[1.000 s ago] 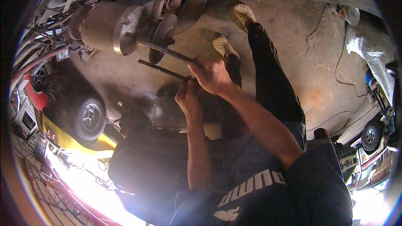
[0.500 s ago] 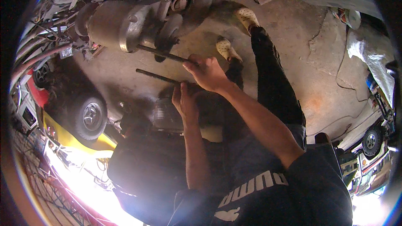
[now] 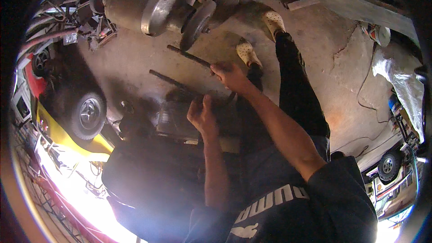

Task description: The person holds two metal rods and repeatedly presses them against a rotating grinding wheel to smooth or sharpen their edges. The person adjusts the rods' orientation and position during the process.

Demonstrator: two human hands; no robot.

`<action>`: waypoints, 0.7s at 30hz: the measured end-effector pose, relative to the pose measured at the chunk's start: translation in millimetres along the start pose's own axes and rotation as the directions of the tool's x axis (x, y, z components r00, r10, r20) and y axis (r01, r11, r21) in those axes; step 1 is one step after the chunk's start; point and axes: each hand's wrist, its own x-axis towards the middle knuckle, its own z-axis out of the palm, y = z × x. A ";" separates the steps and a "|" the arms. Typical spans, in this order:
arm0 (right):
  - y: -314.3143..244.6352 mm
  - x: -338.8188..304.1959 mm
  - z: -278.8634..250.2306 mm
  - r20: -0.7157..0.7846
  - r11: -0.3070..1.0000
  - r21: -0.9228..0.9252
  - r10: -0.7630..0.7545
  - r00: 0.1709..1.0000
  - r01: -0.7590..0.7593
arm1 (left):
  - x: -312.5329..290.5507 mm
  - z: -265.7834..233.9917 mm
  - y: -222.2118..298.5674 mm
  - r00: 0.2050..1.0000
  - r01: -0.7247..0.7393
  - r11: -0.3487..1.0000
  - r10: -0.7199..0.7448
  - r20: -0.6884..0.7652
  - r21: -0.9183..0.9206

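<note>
Right grip (image 3: 230, 76) curls closed beyond left grip (image 3: 202, 114).

Yellow panel (image 3: 67, 137), left | grey-hubbed wheel (image 3: 89, 115) beside it | silvery sheet (image 3: 400, 83), right | cracked concrete floor (image 3: 315, 58) | black tyre (image 3: 381, 167), lower right

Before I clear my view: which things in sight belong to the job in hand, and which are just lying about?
In the job:
upper rod, in right hand
lower rod, in left hand
probably grey machine

Just about:
left tyre
right tyre
silvery sheet
</note>
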 end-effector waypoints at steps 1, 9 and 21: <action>2.7 -1.3 -0.9 0.046 0.976 0.115 0.181 0.982 -0.186 | 1.9 0.4 2.6 1.000 -0.017 0.999 0.018 0.022 -0.049; 3.8 12.2 5.8 0.015 0.977 -0.210 0.028 0.999 -0.025 | 9.3 14.3 33.2 0.981 -0.018 0.998 0.029 0.190 -0.059; -3.4 29.2 -12.3 0.200 0.920 0.209 0.292 0.935 -0.332 | 15.4 31.5 28.7 0.945 -0.025 0.990 0.068 0.319 -0.139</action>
